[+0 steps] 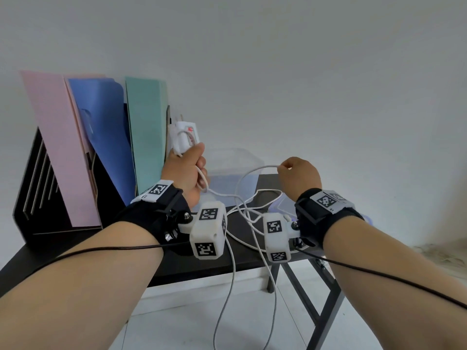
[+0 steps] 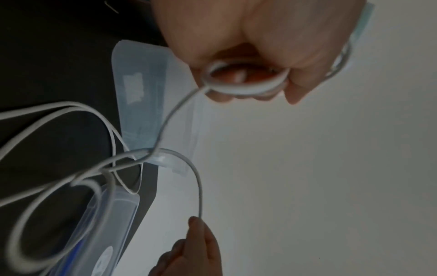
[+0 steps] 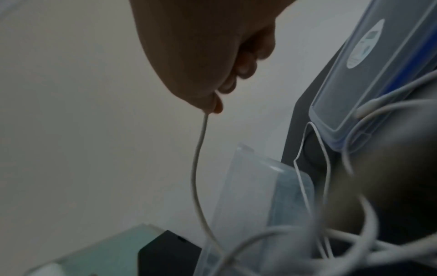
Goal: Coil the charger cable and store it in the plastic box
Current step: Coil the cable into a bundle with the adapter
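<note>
Both hands hold the white cable (image 1: 255, 170). Left hand (image 1: 188, 170) grips the charger (image 1: 184, 133) with loops wrapped round it. Right hand (image 1: 299, 174) pinches the cable above the open plastic box (image 1: 233, 173) on the table (image 1: 242, 258).

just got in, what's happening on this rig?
A person is winding a white charger cable. The left hand grips the charger brick with a few loops already around it. The right hand pinches the cable further along, holding it up above the clear plastic box. Most of the cable lies loose on the black table and hangs off its edge. The box's lid lies beside it.
</note>
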The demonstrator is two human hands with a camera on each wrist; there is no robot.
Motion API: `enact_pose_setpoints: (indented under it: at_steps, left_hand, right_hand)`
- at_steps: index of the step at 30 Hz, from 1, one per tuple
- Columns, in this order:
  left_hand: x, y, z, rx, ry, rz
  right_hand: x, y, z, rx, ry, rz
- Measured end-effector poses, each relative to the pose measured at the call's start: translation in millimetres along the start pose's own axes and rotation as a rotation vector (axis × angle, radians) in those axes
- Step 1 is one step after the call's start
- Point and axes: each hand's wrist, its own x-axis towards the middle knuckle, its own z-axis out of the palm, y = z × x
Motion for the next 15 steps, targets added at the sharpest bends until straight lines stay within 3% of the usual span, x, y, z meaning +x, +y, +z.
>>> enact_pose_setpoints:
  at_steps: [3,6,8,11,13,15]
  left_hand:
    - [5.4,-1.0,-6.4,0.017,0.048,-0.031]
    - [6.2,-2.1,-10.7,-0.017,0.020,-0.069]
    - [4.6,-3.0,-9.7,-0.028,-0.034,-0.060]
    - [1.7,-4.2,-2.2,-0.035,-0.096,-0.029]
    - [0.6,-4.0,2.6,-0.039,-0.123,-0.020]
    - [0.0,-2.7,5.4,-0.025,-0.149,-0.009]
  right_hand:
    - [0.3,-3.3,-1.5,0.076,0.096,0.061]
    - [0.0,-10.4,-4.9,-0.067,0.134,0.103]
    - [-5.8,-16.3,-2.6,-0.118,0.102,-0.017]
    - [-25.8,-28.8,5.1,-0.116,0.055,-0.314]
    - [-36.7,-36.9,13.1,-0.047,-0.082,-0.472]
    - [-44.0,-43.1,21.3,0.029,-0.286,-0.535]
